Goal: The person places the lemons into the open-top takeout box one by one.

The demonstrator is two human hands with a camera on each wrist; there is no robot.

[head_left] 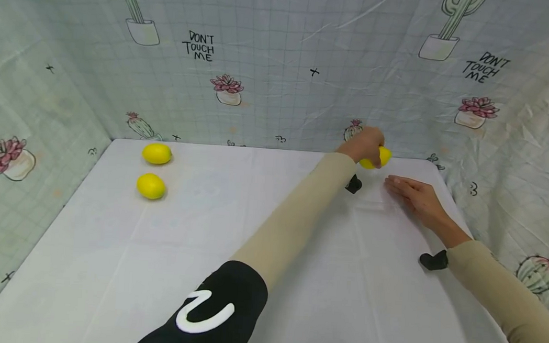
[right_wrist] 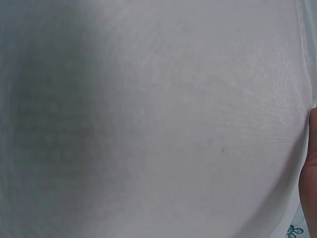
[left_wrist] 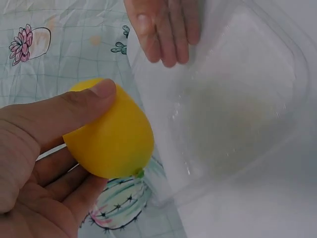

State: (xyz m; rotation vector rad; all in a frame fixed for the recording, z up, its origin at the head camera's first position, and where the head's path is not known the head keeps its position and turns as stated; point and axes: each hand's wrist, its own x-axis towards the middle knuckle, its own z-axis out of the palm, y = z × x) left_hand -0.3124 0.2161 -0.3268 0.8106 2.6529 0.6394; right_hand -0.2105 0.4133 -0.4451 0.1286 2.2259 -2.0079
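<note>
Held lemon (head_left: 385,156): upper right; my left hand (head_left: 367,143) pinches its sides, probably for security.
Clear container (left_wrist: 233,119): my straight-fingered right hand (head_left: 416,201) is near its edge, perhaps steadying it; contact unclear.

Lettering on the cloth (head_left: 272,50) and black sleeve (head_left: 248,285).
"DON'T TOUCH ME" is printed twice on the cloth, at left (head_left: 199,46) and right (head_left: 487,67), with small x-marks (head_left: 314,71); the sleeve's white curved mark (head_left: 204,318) is not certainly legible.
</note>
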